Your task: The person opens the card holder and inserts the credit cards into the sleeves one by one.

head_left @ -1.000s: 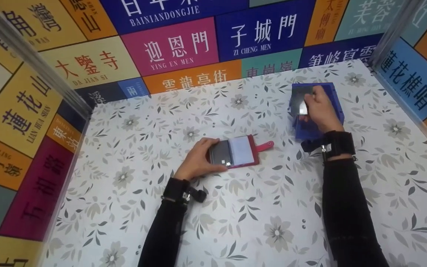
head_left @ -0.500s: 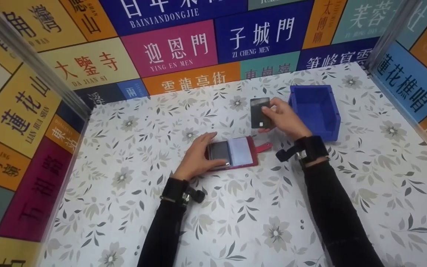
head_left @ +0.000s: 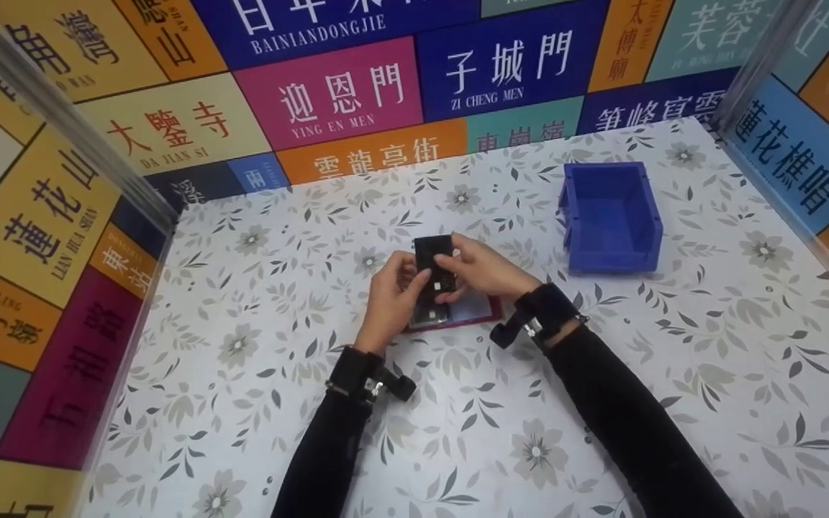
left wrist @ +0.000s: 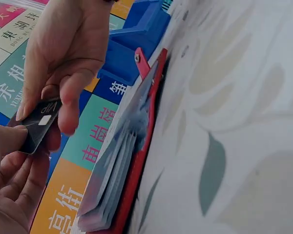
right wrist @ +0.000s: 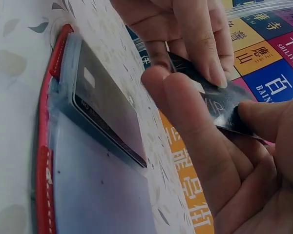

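A black card [head_left: 434, 252] with a pale chip square is up between both hands, above an open red card holder [head_left: 494, 311]. My left hand [head_left: 389, 302] pinches one end of it, thumb on top and fingers below. At the other end my right hand [head_left: 490, 270] grips the card with thumb and fingers. In the right wrist view another dark card [right wrist: 110, 105] sits in a clear sleeve of the holder, beside a sleeve page [right wrist: 105, 185]. From the left wrist view, several clear sleeves [left wrist: 110, 185] stand fanned from the red cover [left wrist: 145, 141].
A blue plastic bin [head_left: 612, 264] stands on the table at the back right. The table [head_left: 458, 446] has a white floral covering. Panels with large printed characters [head_left: 328, 93] rise behind it and at both sides.
My right hand has brought the black card from the blue bin leftward to above the card holder. My left hand has lifted off the holder and now pinches the card too.
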